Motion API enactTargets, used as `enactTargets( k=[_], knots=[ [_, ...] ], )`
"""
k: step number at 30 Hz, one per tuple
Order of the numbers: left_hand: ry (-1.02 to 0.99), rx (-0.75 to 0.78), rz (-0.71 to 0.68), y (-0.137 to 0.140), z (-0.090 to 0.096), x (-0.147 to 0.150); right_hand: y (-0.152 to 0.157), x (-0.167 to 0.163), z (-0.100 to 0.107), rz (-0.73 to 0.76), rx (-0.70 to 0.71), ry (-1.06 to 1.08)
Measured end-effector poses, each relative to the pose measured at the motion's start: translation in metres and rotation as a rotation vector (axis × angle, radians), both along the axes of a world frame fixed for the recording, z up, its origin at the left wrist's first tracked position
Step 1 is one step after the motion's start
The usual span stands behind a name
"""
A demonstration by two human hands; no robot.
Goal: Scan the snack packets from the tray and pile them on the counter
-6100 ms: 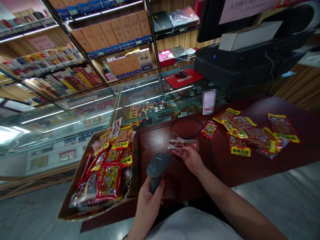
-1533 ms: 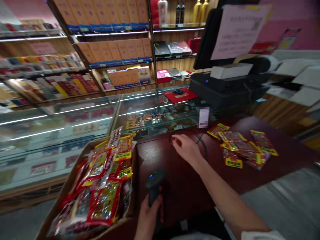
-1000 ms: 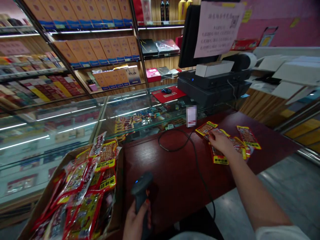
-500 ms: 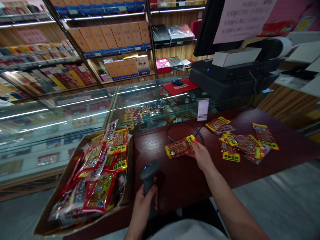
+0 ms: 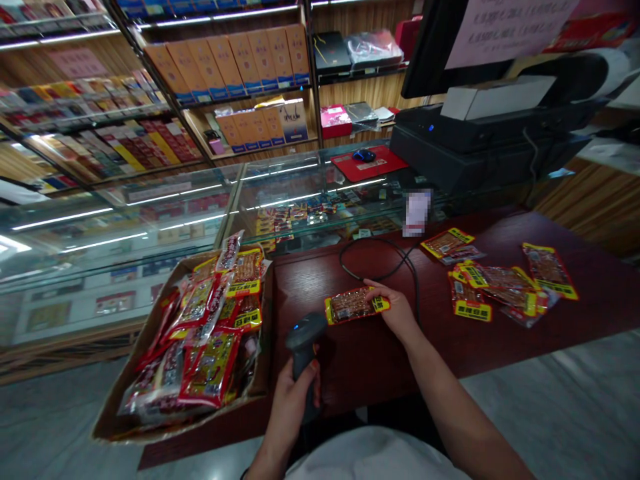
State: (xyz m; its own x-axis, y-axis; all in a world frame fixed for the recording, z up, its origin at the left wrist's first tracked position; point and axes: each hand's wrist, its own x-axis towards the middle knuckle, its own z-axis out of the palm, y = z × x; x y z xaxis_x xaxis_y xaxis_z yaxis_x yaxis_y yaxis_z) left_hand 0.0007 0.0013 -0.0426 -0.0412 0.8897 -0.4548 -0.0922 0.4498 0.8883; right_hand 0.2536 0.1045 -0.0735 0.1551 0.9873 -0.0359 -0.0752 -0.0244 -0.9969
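Note:
My left hand (image 5: 296, 393) is wrapped round the handle of a dark barcode scanner (image 5: 306, 331), held upright over the near edge of the table. In my right hand (image 5: 395, 308) is a red and yellow snack packet (image 5: 350, 305), gripped by its right end. The packet lies level just beyond the scanner head, its clear window showing brown strips. Whether it touches the tabletop I cannot tell. To the right, several similar snack packets (image 5: 505, 280) lie loosely overlapped. On the left stands a cardboard box (image 5: 263, 373) heaped with red, yellow and clear packets (image 5: 210, 363).
A black cable (image 5: 345, 260) loops over the dark red table (image 5: 300, 273). Behind it runs a glass display counter (image 5: 185, 200) with a mouse (image 5: 364, 155) on a red mat. A monitor (image 5: 430, 53) and a black cash drawer (image 5: 440, 160) stand at the back right.
The packet in my right hand has turned flatter and come a little closer to the scanner. My right fingers now reach over its top. The whole view has shifted slightly.

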Motion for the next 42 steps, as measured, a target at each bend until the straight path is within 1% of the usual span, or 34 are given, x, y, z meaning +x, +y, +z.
enactTargets(
  k=[4,7,10,13,17,22,27,32,37,40,42],
  knots=[
    [0.008,0.013,-0.013,-0.001,0.0,0.001,0.0,-0.001,-0.003,0.05,-0.016,0.037],
    [0.019,-0.003,-0.028,-0.001,0.002,0.001,-0.004,0.0,0.003,0.113,0.003,0.078],
    [0.06,-0.019,-0.041,-0.002,0.006,0.002,-0.006,0.001,0.009,0.15,0.022,0.076],
    [0.163,0.027,-0.082,-0.002,0.016,0.001,-0.004,-0.001,0.006,0.107,0.012,-0.006],
    [0.3,0.071,-0.16,-0.002,0.034,-0.003,0.0,-0.007,-0.006,0.002,0.001,-0.138],
    [0.344,0.06,-0.215,-0.002,0.05,-0.006,0.001,-0.009,-0.012,-0.046,0.029,-0.209],
    [0.394,0.067,-0.215,-0.001,0.058,-0.002,0.0,-0.01,-0.014,-0.046,0.042,-0.234],
    [0.385,0.068,-0.224,-0.001,0.058,-0.002,0.0,-0.011,-0.013,-0.061,0.036,-0.231],
    [0.37,0.066,-0.219,0.002,0.055,-0.003,0.0,-0.011,-0.005,-0.057,0.002,-0.197],
    [0.281,0.026,-0.199,0.0,0.048,-0.002,-0.006,-0.009,0.0,-0.052,-0.034,-0.155],
    [0.196,0.002,-0.166,-0.002,0.037,-0.003,-0.008,-0.007,0.004,-0.059,-0.069,-0.12]
  ],
)
